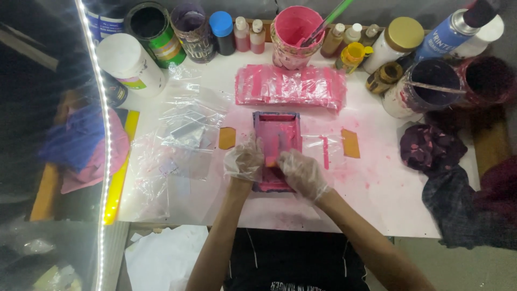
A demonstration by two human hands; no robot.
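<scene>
While pink stains spread across it, the white counter [398, 199] carries everything here, with a loose sheet of clear plastic [183, 134] crumpled over its left half. Behind the work sits a flat stack of pink-smeared plastic bags [291, 86], and behind that a pink paint tub [293, 35] with a green stick leaning in it. Over on the right, a dark rag [431, 148] lies bunched near a dark paint pot [431, 86].

Now the centre: a small pink-coated printing frame [277, 132] lies flat on the counter, right in front of the person. Both hands wear thin clear gloves. Left hand [243, 160] curls closed at the frame's near left side, right hand [302, 173] closes in from the near right, and between them they pinch a small orange scraper [270, 160] pressed onto the frame. 2 orange tabs flank it, 1 left [226, 138], 1 right [350, 143], both lying apart from the frame.
</scene>
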